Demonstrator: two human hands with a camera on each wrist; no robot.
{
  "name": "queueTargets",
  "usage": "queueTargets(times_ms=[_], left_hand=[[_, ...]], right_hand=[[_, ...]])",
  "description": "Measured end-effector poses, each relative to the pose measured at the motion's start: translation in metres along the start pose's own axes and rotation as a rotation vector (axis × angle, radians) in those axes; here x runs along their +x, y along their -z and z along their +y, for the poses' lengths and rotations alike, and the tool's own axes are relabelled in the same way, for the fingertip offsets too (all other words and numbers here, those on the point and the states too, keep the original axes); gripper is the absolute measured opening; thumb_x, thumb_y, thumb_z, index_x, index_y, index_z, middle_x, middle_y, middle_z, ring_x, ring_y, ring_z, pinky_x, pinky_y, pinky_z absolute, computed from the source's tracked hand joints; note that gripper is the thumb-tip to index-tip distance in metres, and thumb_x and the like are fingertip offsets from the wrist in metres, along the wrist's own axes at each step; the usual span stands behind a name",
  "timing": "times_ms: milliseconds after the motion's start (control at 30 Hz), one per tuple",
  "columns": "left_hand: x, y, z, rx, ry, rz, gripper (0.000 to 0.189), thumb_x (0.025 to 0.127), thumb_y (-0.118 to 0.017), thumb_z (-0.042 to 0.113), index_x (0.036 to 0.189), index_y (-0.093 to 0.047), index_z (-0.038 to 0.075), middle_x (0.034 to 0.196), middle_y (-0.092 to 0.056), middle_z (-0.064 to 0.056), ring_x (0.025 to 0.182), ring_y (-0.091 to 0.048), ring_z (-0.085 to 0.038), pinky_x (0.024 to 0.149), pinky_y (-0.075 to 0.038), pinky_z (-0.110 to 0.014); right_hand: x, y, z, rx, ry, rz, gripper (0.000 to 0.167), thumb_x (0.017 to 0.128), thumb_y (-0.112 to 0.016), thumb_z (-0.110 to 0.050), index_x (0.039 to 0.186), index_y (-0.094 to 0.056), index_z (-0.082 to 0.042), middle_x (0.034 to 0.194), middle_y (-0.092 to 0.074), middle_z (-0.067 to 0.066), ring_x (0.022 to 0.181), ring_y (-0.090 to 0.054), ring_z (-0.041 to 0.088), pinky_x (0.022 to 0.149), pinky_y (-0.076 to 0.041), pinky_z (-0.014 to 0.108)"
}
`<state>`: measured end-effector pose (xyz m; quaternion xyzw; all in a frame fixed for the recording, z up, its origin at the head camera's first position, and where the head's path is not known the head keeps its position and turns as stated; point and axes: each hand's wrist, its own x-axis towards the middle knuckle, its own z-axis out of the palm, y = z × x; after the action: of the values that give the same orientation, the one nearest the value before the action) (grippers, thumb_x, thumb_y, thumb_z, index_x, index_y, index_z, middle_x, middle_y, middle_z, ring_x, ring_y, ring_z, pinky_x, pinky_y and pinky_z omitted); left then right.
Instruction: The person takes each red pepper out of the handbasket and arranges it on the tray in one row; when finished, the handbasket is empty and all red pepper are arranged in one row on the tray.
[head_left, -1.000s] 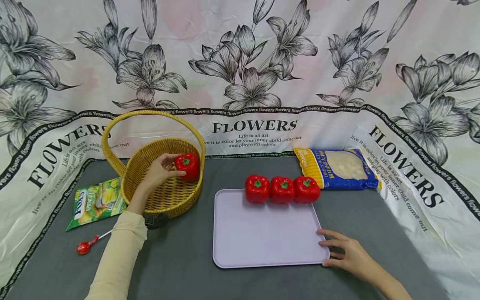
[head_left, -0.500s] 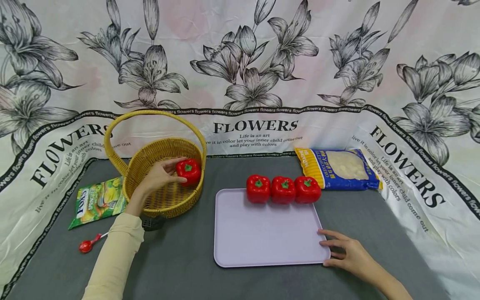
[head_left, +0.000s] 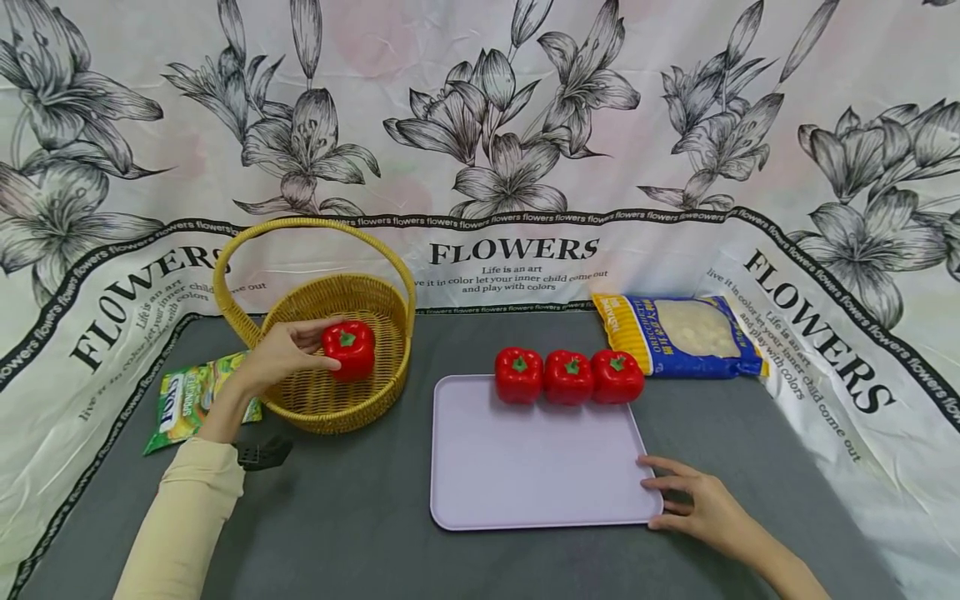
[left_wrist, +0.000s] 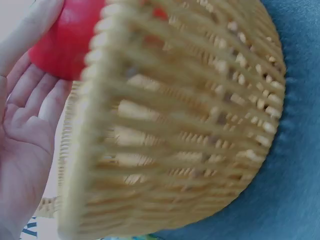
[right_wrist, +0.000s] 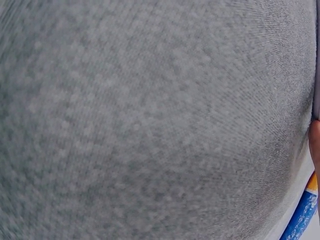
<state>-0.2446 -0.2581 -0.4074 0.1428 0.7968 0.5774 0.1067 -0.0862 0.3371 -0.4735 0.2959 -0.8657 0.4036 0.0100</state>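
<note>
My left hand (head_left: 288,354) holds a red bell pepper (head_left: 349,352) with a green stem, thumb on its near side and fingers behind. The pepper overlaps the inside of a yellow woven basket (head_left: 337,421) in the head view. The left wrist view has the pepper (left_wrist: 67,40) in the fingers beside the basket's rim (left_wrist: 82,150). At the far right my right hand (head_left: 701,504) rests its extended fingertips on the right edge of a pale lilac tray (head_left: 540,467). Three more red bell peppers (head_left: 567,377) stand side by side along the tray's back edge.
Behind the peppers, at the right, lies a blue and yellow pasta bag (head_left: 690,337). A green candy bag (head_left: 191,404) lies left of the basket, partly behind my left arm. The basket's tall handle (head_left: 315,223) arches over it. A printed flower cloth (head_left: 517,267) hangs behind the table.
My left hand has drawn the bell pepper leftward, from the basket's right side toward its middle. The left forearm now covers the red lollipop seen earlier. My right hand stays at the tray.
</note>
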Motion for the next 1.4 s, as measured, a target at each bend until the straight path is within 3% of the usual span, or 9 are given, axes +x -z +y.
queueTargets(times_ms=[167, 400, 633, 933, 1400], left_hand=[[-0.006, 0.007, 0.011, 0.002, -0.004, -0.043, 0.067, 0.079, -0.078, 0.008, 0.139, -0.048, -0.001, 0.138, -0.049, -0.021, 0.112, -0.059, -0.005, 0.089, -0.05, -0.023], [-0.012, 0.006, 0.029, 0.029, -0.004, -0.082, 0.065, 0.079, -0.079, 0.01, 0.137, -0.052, 0.003, 0.138, -0.05, -0.02, 0.12, -0.055, -0.016, 0.092, -0.048, -0.025], [-0.011, -0.002, 0.044, 0.025, -0.004, -0.13, 0.064, 0.079, -0.079, 0.01, 0.137, -0.052, 0.004, 0.138, -0.051, -0.018, 0.125, -0.051, -0.026, 0.093, -0.048, -0.027], [0.001, -0.026, 0.061, -0.045, -0.066, -0.198, 0.063, 0.078, -0.078, 0.005, 0.136, -0.052, -0.001, 0.135, -0.053, -0.02, 0.123, -0.054, -0.028, 0.092, -0.05, -0.034], [0.035, -0.08, 0.058, -0.117, -0.067, -0.264, 0.063, 0.077, -0.08, 0.008, 0.134, -0.054, 0.001, 0.134, -0.055, -0.017, 0.124, -0.052, -0.03, 0.093, -0.049, -0.034]], right_hand=[[0.0, -0.001, 0.001, 0.018, 0.037, 0.014, 0.042, 0.066, -0.086, -0.008, 0.101, -0.07, 0.008, 0.134, -0.054, -0.009, 0.112, -0.051, -0.007, 0.066, -0.055, 0.021], [-0.001, 0.0, -0.001, -0.024, -0.008, 0.004, 0.042, 0.067, -0.086, -0.015, 0.102, -0.071, 0.003, 0.126, -0.059, 0.012, 0.11, -0.051, -0.008, 0.066, -0.055, 0.02], [-0.001, 0.0, -0.001, -0.023, -0.011, -0.006, 0.042, 0.069, -0.086, -0.018, 0.103, -0.071, 0.003, 0.125, -0.058, 0.015, 0.111, -0.05, -0.009, 0.066, -0.055, 0.02], [-0.001, 0.0, -0.001, -0.023, -0.028, -0.023, 0.043, 0.071, -0.085, -0.02, 0.104, -0.071, 0.003, 0.126, -0.058, 0.017, 0.111, -0.05, -0.008, 0.066, -0.056, 0.02], [0.001, 0.001, -0.005, -0.036, -0.053, -0.041, 0.043, 0.072, -0.083, -0.022, 0.104, -0.071, 0.003, 0.125, -0.057, 0.02, 0.114, -0.047, -0.009, 0.067, -0.056, 0.021]])
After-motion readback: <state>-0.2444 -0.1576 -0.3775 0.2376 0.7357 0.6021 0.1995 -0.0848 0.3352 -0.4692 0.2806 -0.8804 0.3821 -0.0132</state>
